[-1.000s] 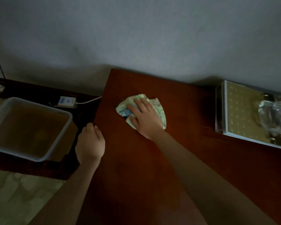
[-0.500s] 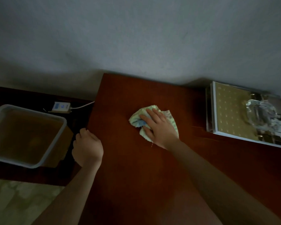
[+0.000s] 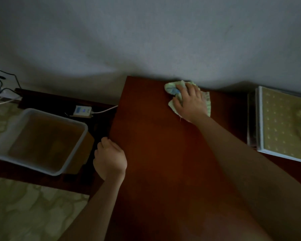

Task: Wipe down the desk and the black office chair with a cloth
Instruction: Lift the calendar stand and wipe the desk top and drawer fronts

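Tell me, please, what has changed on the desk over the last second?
The right hand, pressing flat on the cloth, has slid it across the desk to the far edge by the wall. The left hand still holds the desk's left edge; the white tub and patterned book are unmoved.

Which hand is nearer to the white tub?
Left. The left hand grips the desk edge just beside the tub; the right hand presses the cloth far across the desk, by the wall.
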{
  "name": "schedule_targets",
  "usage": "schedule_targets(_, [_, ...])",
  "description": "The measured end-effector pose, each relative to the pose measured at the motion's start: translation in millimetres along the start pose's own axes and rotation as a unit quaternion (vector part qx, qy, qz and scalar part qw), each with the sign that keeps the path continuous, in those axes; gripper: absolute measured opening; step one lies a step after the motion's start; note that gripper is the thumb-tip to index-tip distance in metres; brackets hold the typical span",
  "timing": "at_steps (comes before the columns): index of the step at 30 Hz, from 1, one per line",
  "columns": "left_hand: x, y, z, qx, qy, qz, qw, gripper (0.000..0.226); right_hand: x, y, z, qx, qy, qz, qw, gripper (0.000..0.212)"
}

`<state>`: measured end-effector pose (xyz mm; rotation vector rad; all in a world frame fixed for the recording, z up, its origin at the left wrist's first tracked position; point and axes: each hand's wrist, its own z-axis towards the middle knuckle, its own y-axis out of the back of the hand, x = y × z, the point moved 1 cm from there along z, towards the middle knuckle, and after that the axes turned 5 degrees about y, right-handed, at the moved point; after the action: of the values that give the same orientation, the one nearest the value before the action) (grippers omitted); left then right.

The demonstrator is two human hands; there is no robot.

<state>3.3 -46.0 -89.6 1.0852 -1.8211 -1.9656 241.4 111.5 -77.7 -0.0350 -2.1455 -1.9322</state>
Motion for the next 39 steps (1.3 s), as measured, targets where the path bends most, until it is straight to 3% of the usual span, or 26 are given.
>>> schedule_targets(9, [1,-2,1,0.005,0.0,0.006,1.0,0.033,7,-5,-28,0.014,-0.005,-0.012,1.0,0.053])
schedule_targets(21, [3,-3,1,0.012,-0.004,-0.005,1.0,0.031,12,-26,-220,0.041,-0.031,-0.005,0.999,0.055])
schedule_targets(24, [3,-2,1,0.008,-0.004,-0.016,1.0,0.031,-11,-20,-198,0.054,-0.002,-0.012,0.998,0.056])
schedule_targets(28, [3,-3,1,0.001,0.003,-0.017,1.0,0.033,-42,-6,-140,0.043,-0.049,-0.003,0.998,0.065])
schedule_targets(32, [5,-5,0,-0.016,-0.005,-0.022,1.0,0.031,-65,4,-93,0.011,-0.082,0.042,0.996,0.057])
schedule_targets(36, [2,-1,1,-0.016,0.012,-0.036,0.999,0.032,-60,3,-87,-0.001,-0.097,0.053,0.994,0.053])
schedule_targets(39, [-2,2,-6,-0.03,-0.025,-0.02,0.999,0.033,-51,1,-113,-0.008,-0.111,0.024,0.993,0.053])
